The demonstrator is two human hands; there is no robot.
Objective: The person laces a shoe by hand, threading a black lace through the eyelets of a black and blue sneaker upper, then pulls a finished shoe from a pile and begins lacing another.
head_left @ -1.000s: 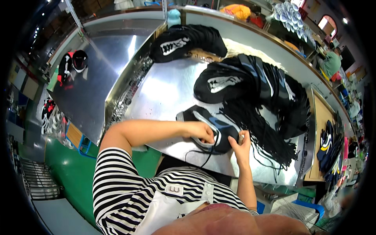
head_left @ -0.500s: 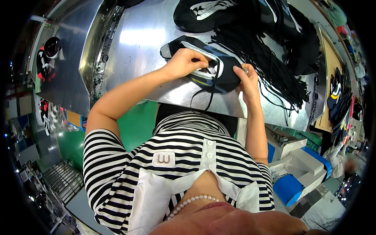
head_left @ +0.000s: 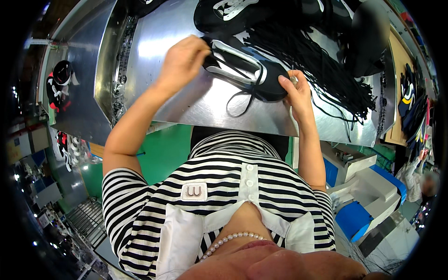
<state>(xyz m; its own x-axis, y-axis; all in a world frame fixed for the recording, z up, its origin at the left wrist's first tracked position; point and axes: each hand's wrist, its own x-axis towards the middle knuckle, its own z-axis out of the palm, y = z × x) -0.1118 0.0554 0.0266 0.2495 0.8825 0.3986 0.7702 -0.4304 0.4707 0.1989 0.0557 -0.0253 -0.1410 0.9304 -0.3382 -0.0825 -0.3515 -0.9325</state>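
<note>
A black shoe upper [head_left: 275, 87] with a pale-edged opening lies on the metal table [head_left: 151, 72] in front of me. My right hand [head_left: 297, 91] grips its rounded right end, thumb on top. At its other end is my left hand [head_left: 185, 59], slightly blurred, with its fingers pinched on a black shoelace [head_left: 252, 97]. The lace runs across the opening from that hand to the upper's right part, where a loose loop hangs over the near side. What the left fingertips hold is partly hidden.
A thick bundle of black laces [head_left: 322, 72] lies to the right of the upper. More black shoe uppers [head_left: 212, 21] are piled along the far side. Red, black and white pieces [head_left: 56, 88] lie at the far left. A white and blue machine [head_left: 368, 191] stands at the lower right.
My left hand has moved from the upper's opening out to the far left, drawing the lace with it. My right hand keeps its grip. The upper has turned slightly.
</note>
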